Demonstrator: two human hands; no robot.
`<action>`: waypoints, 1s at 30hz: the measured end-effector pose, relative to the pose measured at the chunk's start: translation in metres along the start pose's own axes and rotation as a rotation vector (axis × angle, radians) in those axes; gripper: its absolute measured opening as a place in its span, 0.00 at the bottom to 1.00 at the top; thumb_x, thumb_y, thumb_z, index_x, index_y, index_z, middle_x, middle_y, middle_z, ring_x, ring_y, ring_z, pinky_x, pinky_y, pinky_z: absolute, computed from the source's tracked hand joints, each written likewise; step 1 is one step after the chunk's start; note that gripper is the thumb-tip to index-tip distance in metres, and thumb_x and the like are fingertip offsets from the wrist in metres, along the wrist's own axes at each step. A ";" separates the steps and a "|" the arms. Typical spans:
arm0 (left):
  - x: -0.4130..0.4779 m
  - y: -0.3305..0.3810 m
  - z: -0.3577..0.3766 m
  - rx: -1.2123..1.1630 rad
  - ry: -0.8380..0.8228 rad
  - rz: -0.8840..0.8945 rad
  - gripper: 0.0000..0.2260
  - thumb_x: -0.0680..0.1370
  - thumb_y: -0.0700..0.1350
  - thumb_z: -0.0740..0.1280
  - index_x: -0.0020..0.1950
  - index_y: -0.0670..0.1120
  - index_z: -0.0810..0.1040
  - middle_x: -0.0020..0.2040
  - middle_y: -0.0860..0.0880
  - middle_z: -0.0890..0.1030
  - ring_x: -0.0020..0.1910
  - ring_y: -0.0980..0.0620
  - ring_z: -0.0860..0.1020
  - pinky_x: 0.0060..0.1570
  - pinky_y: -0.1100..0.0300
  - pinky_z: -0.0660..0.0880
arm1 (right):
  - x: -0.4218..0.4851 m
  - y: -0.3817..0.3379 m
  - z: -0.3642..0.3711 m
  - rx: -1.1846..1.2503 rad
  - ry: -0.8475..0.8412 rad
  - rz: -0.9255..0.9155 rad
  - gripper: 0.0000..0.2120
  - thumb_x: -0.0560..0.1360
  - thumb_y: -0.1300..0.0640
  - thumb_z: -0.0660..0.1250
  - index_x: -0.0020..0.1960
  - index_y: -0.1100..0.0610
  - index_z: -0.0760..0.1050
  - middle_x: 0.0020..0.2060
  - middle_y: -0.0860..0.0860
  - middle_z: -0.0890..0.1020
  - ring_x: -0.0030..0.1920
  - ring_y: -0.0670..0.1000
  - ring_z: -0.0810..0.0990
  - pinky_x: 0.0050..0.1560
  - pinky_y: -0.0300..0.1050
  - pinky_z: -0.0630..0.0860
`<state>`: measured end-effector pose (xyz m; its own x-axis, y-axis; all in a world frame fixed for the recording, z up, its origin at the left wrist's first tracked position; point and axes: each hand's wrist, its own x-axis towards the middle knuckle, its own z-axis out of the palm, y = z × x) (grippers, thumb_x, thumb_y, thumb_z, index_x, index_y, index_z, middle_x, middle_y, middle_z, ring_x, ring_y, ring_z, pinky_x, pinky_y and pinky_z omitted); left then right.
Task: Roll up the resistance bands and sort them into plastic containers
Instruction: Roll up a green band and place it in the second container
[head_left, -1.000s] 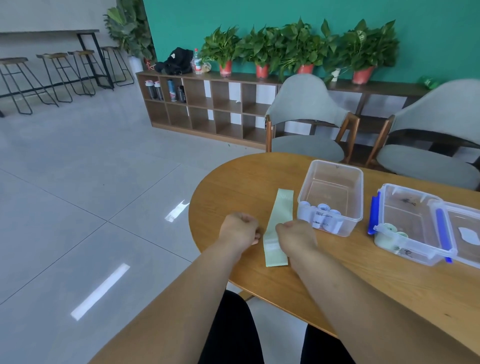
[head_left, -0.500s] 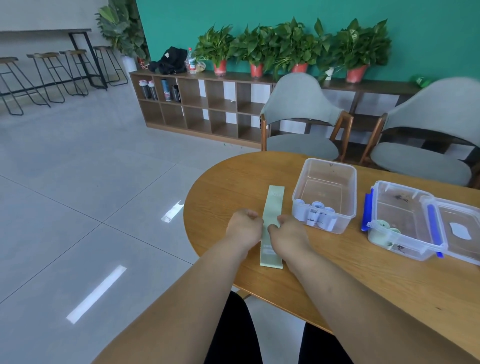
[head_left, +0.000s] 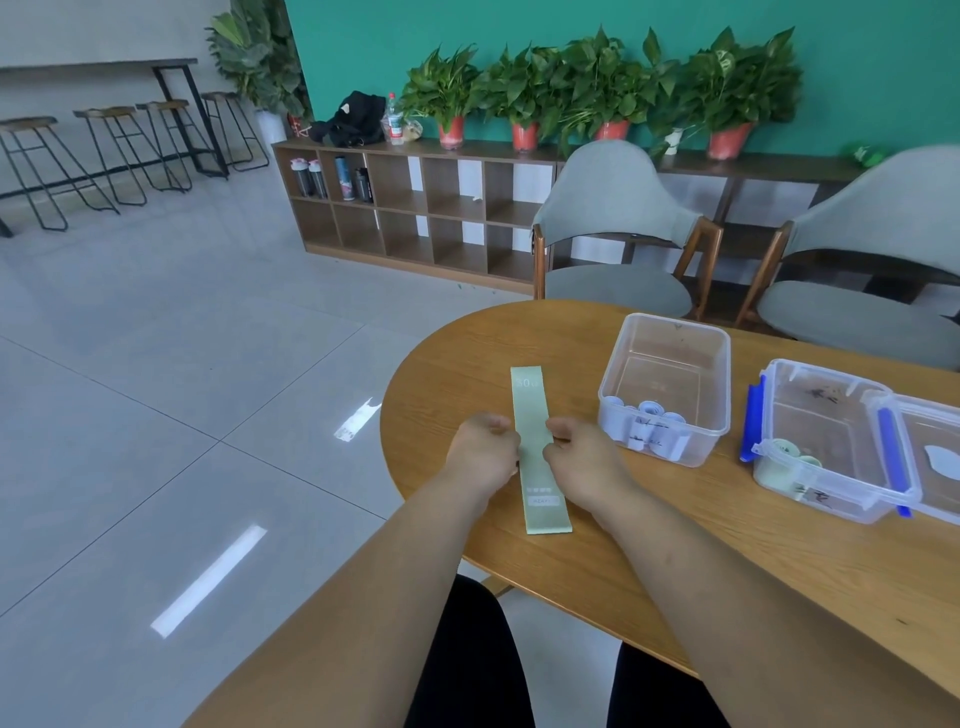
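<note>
Ok, both my hands are on the table (head_left: 675, 561), just in from its near edge at the rounded left end. The green band (head_left: 529, 400) lies flat and unrolled between them. It runs lengthwise from the near edge toward the far edge, printed side up.

The left hand (head_left: 483, 452) is curled, its fingertips at the band's left long edge. The right hand (head_left: 582, 457) is also curled, with thumb and fingers pinching the right long edge. Both hands grip about mid-length. The knuckles hide the contact itself.

Right of the band, near the right hand, sits the lidless clear container (head_left: 613, 400). The white rolled bands (head_left: 649, 423) are bunched against its near wall.

Further right toward the table's right side is the clip-lock container (head_left: 831, 506). It has blue latches, and its lid (head_left: 935, 415) is swung open to the right. The green rolls (head_left: 779, 452) sit in its near-left corner. The two containers are close but not touching.

Two grey chairs (head_left: 613, 208) stand past the far edge. Behind them, against the green wall, is a low shelf unit (head_left: 415, 208) with potted plants (head_left: 597, 88) on top.
</note>
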<state>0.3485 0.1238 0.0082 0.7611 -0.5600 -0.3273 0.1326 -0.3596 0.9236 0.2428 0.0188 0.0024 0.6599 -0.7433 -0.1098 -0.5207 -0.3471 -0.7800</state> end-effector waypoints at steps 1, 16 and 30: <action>0.000 -0.001 0.000 0.011 0.024 0.003 0.14 0.79 0.44 0.68 0.65 0.51 0.78 0.48 0.46 0.86 0.50 0.47 0.86 0.56 0.45 0.84 | 0.001 0.002 -0.001 0.003 0.010 -0.002 0.24 0.80 0.58 0.64 0.76 0.54 0.73 0.72 0.50 0.78 0.71 0.51 0.76 0.72 0.50 0.72; -0.019 -0.004 0.004 0.159 -0.007 0.122 0.15 0.81 0.43 0.63 0.67 0.52 0.75 0.48 0.49 0.86 0.49 0.49 0.85 0.57 0.46 0.83 | -0.010 0.019 -0.005 -0.075 0.049 -0.070 0.20 0.80 0.58 0.65 0.71 0.55 0.77 0.68 0.50 0.81 0.68 0.51 0.79 0.68 0.46 0.74; -0.054 -0.032 -0.004 0.351 0.019 0.317 0.14 0.82 0.41 0.66 0.67 0.52 0.77 0.56 0.54 0.84 0.53 0.57 0.81 0.47 0.65 0.77 | -0.042 0.032 -0.009 -0.112 0.062 -0.156 0.15 0.78 0.59 0.67 0.63 0.52 0.82 0.55 0.46 0.86 0.55 0.45 0.83 0.55 0.38 0.74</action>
<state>0.3059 0.1684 -0.0029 0.7415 -0.6701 -0.0335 -0.3280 -0.4056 0.8532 0.1930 0.0334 -0.0125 0.7043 -0.7083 0.0482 -0.4738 -0.5195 -0.7110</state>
